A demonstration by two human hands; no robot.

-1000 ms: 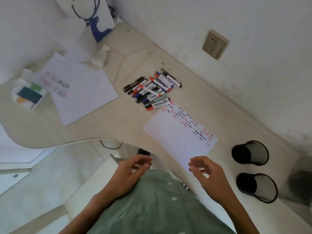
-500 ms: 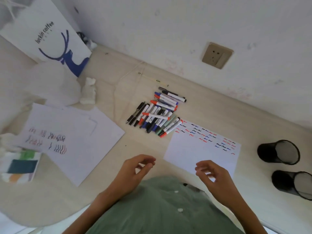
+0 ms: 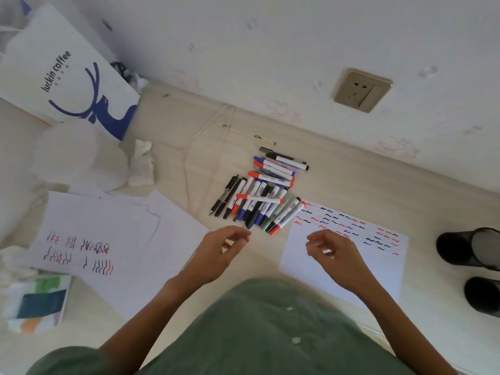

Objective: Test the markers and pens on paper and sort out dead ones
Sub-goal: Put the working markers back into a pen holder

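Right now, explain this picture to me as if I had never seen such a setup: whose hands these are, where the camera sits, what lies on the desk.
There is no machine here. A person wears a camera on the head, which looks down at their own two bare hands. The left hand and the right hand hover above the desk with loosely curled fingers and hold nothing. Ahead lies a pile of markers and pens. Beside it is a test sheet with red, blue and black squiggles. Two black mesh cups lie at the right, more scribbled paper at the left, and a coffee bag in the corner.
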